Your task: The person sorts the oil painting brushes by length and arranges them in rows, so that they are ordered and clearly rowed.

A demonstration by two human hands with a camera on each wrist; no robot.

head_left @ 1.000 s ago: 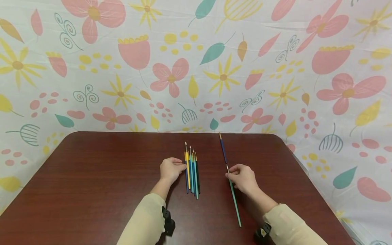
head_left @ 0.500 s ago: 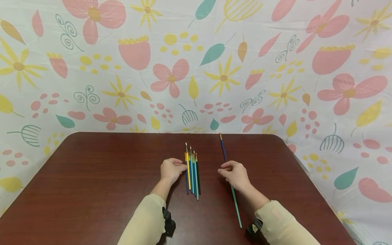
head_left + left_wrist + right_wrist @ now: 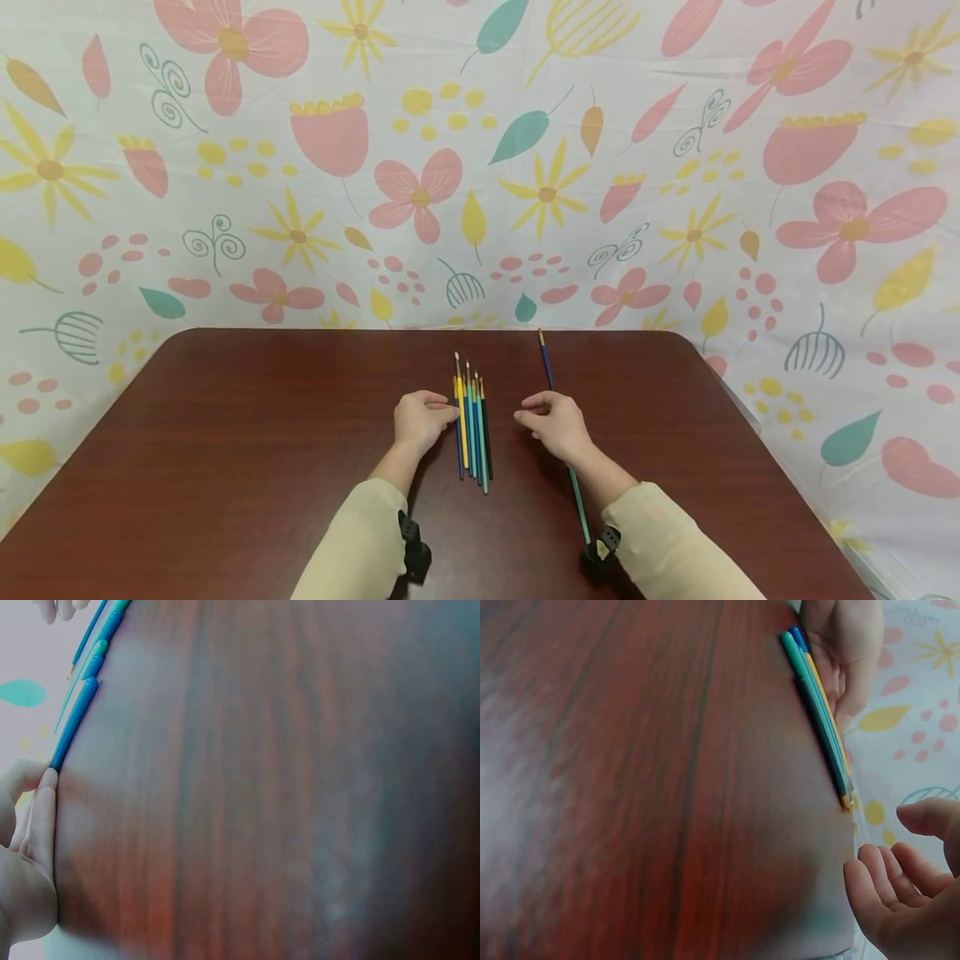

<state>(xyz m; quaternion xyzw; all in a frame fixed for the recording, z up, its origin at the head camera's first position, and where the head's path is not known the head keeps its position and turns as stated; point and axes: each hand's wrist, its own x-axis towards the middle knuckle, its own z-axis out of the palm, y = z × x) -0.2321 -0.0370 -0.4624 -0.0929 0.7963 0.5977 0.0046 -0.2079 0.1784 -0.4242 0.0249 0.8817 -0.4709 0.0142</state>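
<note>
A bundle of slim paintbrushes (image 3: 480, 450) with blue, yellow, green and black handles lies side by side on the table, bristles toward the back. My left hand (image 3: 420, 423) rests at the bundle's left side, its thumb and fingertips right at the outermost blue brush (image 3: 73, 724). To the right lie a blue paintbrush (image 3: 546, 358) and, in line with it, a green paintbrush (image 3: 577, 500). My right hand (image 3: 557, 423) is over where these two meet and hides that part. Its thumb and fingers stand apart in the right wrist view, with nothing between them.
The dark wooden table (image 3: 262, 433) reaches back to a flower-patterned cloth (image 3: 420, 108). A black wrist camera (image 3: 600, 554) on the right sleeve overlaps the near end of the green paintbrush.
My right hand has let go of the green paintbrush and moved left toward the bundle. My left hand and the brushes have stayed in place.
</note>
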